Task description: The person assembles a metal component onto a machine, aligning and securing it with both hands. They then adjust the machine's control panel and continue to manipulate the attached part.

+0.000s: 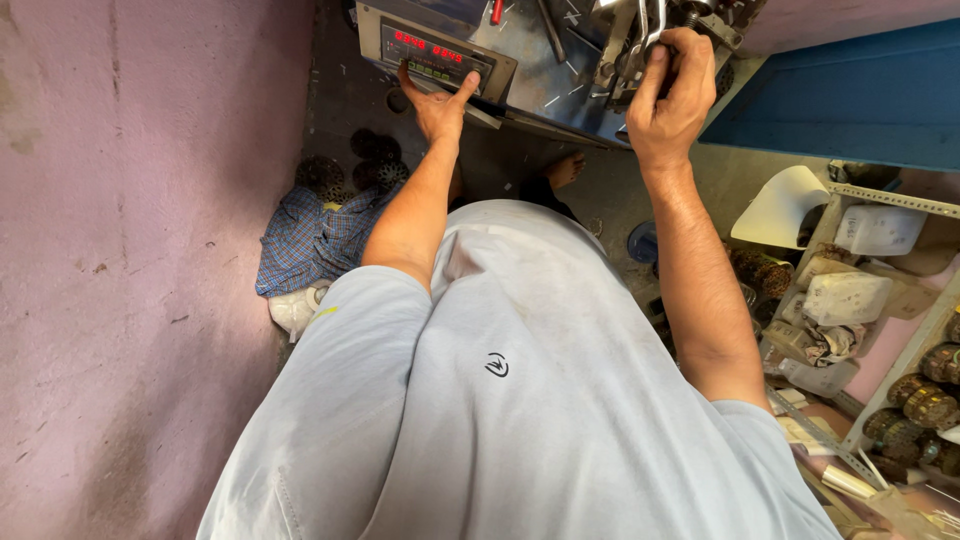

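Grey shirt (520,400) filling foreground. Left hand (437,105) reaching forward, fingertips pressing on control panel (437,55), grip open, holding nothing. Right hand (668,100) curling shut around metal mechanism (632,45), lying right of panel, same reach ahead.

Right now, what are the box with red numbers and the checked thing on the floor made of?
The control panel looks like painted metal: a hard, flat grey face with sharp edges. The checked cloth looks like woven fabric, probably cotton: it lies soft and crumpled.
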